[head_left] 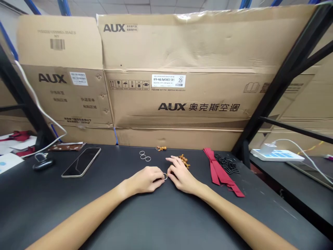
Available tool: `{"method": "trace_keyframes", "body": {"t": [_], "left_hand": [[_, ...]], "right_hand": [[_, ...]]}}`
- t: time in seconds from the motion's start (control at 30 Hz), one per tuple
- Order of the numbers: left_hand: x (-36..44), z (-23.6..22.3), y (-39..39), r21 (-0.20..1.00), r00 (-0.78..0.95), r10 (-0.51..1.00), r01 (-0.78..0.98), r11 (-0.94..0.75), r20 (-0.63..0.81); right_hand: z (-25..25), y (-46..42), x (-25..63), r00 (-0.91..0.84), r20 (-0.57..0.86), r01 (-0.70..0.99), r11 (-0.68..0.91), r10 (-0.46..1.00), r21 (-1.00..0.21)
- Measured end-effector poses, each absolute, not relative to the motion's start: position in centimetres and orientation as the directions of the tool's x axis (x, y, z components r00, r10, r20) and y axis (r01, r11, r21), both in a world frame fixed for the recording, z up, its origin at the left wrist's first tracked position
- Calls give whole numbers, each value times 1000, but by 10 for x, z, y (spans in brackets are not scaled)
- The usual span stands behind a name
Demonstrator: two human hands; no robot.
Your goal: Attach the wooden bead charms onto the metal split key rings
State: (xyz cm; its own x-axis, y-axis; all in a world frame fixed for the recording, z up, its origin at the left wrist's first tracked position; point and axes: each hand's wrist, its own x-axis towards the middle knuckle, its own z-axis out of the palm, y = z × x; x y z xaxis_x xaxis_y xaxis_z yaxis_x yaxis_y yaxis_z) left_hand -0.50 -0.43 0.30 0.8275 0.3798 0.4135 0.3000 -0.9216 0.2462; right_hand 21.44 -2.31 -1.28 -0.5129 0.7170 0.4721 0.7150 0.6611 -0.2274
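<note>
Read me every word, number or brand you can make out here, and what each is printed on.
"AUX" on the left carton
"AUX" on the large carton's upper flap
"AUX 奥克斯空调" on the large carton's front panel
"KFR-46G/BpR3AES1(B1)" and "25" on the white label
All other print: too small to read.

Black work table (39,198) inspected. Left side: smartphone (81,162) lying flat, brown packet (67,147) at far edge. Centre: three metal rings (143,156) grouped together, orange-brown beaded ornament (161,148) just beyond them. Right of centre: second beaded ornament (184,161), then red fabric ties (221,172), with black plastic loops (227,163) piled touching them.
</note>
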Motion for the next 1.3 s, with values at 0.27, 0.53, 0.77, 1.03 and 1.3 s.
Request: {"method": "trace_keyframes", "body": {"t": [0.27, 0.53, 0.77, 1.03, 1.3], "left_hand": [[0, 2, -7, 282, 750, 479, 389, -877, 456], [2, 3, -6, 302, 762, 485, 385, -872, 429], [3, 2, -6, 299, 753, 488, 390, -871, 441], [3, 2, -6, 277, 756, 476, 389, -878, 449], [2, 1, -6, 255, 723, 529, 464, -848, 445]], "right_hand": [[-17, -27, 210, -499, 477, 661, 674, 723, -329], [-17, -27, 210, -484, 495, 646, 676, 722, -355], [-17, -28, 209, -486, 489, 640, 676, 725, -365], [-19, -25, 210, -465, 513, 674, 664, 722, -324], [-24, -21, 211, -403, 536, 722, 617, 742, -312]]}}
